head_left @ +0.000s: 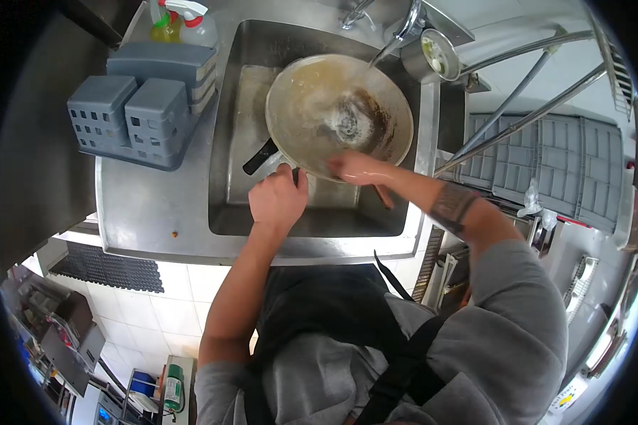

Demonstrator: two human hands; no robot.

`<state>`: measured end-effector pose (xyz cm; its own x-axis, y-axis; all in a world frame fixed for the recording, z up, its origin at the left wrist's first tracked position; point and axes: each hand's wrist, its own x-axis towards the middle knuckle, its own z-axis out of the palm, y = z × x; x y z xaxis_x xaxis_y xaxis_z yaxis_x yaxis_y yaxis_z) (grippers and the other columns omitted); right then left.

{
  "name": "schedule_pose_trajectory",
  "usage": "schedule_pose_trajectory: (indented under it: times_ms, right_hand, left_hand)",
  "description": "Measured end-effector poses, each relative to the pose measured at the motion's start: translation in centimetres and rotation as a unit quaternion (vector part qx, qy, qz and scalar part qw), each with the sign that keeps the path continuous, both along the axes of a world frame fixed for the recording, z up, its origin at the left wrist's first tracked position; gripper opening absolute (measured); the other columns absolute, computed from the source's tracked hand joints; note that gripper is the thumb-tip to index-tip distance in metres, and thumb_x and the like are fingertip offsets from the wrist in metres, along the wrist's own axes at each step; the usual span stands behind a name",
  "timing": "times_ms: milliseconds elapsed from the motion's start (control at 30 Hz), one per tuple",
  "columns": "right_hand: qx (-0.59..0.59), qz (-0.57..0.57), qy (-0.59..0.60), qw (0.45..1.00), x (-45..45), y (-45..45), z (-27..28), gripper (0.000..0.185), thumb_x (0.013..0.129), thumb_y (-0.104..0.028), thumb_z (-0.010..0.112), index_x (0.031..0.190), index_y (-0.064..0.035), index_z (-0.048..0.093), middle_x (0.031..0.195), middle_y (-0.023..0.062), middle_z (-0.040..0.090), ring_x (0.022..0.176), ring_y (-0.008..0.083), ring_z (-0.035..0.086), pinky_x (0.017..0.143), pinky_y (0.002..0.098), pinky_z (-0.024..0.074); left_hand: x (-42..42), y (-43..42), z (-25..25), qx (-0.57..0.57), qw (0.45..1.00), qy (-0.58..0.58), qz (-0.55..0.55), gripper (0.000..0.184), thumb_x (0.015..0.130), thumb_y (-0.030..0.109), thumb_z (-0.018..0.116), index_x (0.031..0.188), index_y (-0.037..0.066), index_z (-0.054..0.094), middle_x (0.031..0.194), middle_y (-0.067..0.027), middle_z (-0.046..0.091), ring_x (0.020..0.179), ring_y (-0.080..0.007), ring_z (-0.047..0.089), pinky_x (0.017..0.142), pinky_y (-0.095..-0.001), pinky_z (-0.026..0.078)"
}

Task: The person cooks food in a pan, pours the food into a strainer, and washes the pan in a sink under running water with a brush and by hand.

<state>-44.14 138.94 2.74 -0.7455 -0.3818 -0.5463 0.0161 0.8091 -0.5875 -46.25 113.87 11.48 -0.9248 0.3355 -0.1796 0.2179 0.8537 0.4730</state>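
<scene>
A large wok sits tilted in the metal sink, with cloudy, foamy water and dark brown residue inside. My left hand is closed around a short dark handle at the wok's near rim. My right hand reaches over the near rim, fingers curled against the inner wall; what they hold, if anything, is hidden. Water runs from the faucet into the wok. A black handle sticks out from beneath the wok at the left. Below my right wrist shows a reddish-brown handle.
Grey plastic caddies stand on the left counter, with spray bottles behind them. A metal container with food scraps is at the sink's back right corner. Metal rails and a grey rack are at the right.
</scene>
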Motion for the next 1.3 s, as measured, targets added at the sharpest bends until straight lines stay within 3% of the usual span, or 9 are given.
schedule_pose_trajectory:
  times_ms: [133,333,467,533,600,700,900,1033,1300]
  right_hand:
    - [-0.221,-0.270,0.023,0.937,-4.9,-9.1,2.3,0.035,0.100,-0.028,0.048,0.115,-0.0020,0.065,0.112,0.0230,0.066,0.097,0.0431,0.063,0.085,0.0444,0.0504]
    - [0.102,0.110,0.000,0.989,-2.0,3.2,5.5,0.022,0.076,-0.021,0.060,0.080,-0.0028,0.072,0.086,0.0238,0.068,0.081,0.0411,0.066,0.078,0.0515,0.0512]
    - [0.399,0.047,0.077,0.913,-6.7,9.9,2.7,0.032,0.082,-0.013,0.058,0.113,-0.0059,0.066,0.117,0.0145,0.067,0.102,0.0312,0.069,0.086,0.0458,0.0567]
    - [0.268,0.161,0.524,0.792,-11.4,13.1,-5.0,0.029,0.086,-0.013,0.054,0.111,-0.0037,0.066,0.119,0.0133,0.068,0.105,0.0323,0.068,0.088,0.0414,0.0565]
    - [0.276,-0.107,0.140,0.945,-16.5,5.4,-9.6,0.021,0.086,-0.014,0.056,0.097,-0.0029,0.070,0.106,0.0186,0.070,0.092,0.0346,0.069,0.078,0.0434,0.0576]
    - [0.190,-0.164,0.188,0.950,-15.6,-4.4,-9.3,0.022,0.082,-0.019,0.059,0.085,-0.0043,0.075,0.089,0.0196,0.072,0.084,0.0341,0.072,0.075,0.0468,0.0576]
    - [-0.004,0.271,0.209,0.940,-8.6,-4.9,-0.3,0.021,0.073,-0.018,0.064,0.078,0.0013,0.071,0.072,0.0184,0.067,0.069,0.0316,0.067,0.066,0.0450,0.0523]
    - [-0.110,0.048,-0.087,0.989,-5.9,3.0,13.0,0.023,0.078,-0.019,0.064,0.081,0.0035,0.063,0.071,0.0135,0.060,0.066,0.0234,0.053,0.067,0.0388,0.0452]
    - [0.060,-0.372,0.014,0.926,1.1,13.3,21.0,0.048,0.093,-0.038,0.057,0.105,0.0062,0.069,0.100,0.0242,0.069,0.089,0.0332,0.068,0.084,0.0422,0.0529]
  left_hand:
    - [0.1,-0.2,-0.1,-0.005,1.000,-0.015,-0.014,0.035,0.092,0.038,0.060,0.078,0.006,0.060,0.066,-0.0182,0.067,0.062,-0.0382,0.068,0.059,-0.0489,0.055]
    - [1.0,-0.4,-0.6,-0.008,1.000,-0.022,-0.008,0.034,0.093,0.038,0.060,0.078,0.007,0.060,0.064,-0.0174,0.066,0.060,-0.0386,0.068,0.058,-0.0495,0.054]
    - [1.0,-1.2,-1.0,0.015,0.999,-0.020,-0.023,0.031,0.092,0.035,0.060,0.077,0.008,0.059,0.061,-0.0154,0.065,0.058,-0.0373,0.067,0.056,-0.0488,0.054]
    - [0.3,-1.1,-0.9,0.027,0.999,-0.025,-0.027,0.031,0.092,0.035,0.061,0.077,0.008,0.059,0.062,-0.0153,0.065,0.058,-0.0372,0.067,0.056,-0.0487,0.054]
    - [-0.5,-1.1,-0.8,0.033,0.998,-0.033,-0.039,0.031,0.092,0.035,0.061,0.077,0.008,0.058,0.062,-0.0152,0.065,0.058,-0.0370,0.066,0.056,-0.0486,0.054]
    - [-1.1,-0.6,0.2,0.020,0.998,-0.034,-0.056,0.032,0.092,0.035,0.061,0.077,0.007,0.058,0.062,-0.0152,0.065,0.059,-0.0367,0.067,0.056,-0.0482,0.054]
    - [-1.0,0.4,4.8,-0.015,0.996,0.004,-0.084,0.032,0.090,0.036,0.062,0.078,0.006,0.059,0.064,-0.0159,0.066,0.061,-0.0370,0.067,0.058,-0.0496,0.053]
    - [-3.7,3.4,12.5,-0.048,0.990,0.085,-0.102,0.034,0.088,0.039,0.063,0.076,0.008,0.062,0.065,-0.0181,0.066,0.063,-0.0391,0.067,0.060,-0.0511,0.054]
    - [-9.8,11.8,26.0,-0.057,0.940,0.216,-0.257,0.030,0.079,0.033,0.064,0.083,0.004,0.072,0.077,-0.0210,0.070,0.073,-0.0392,0.069,0.070,-0.0486,0.057]
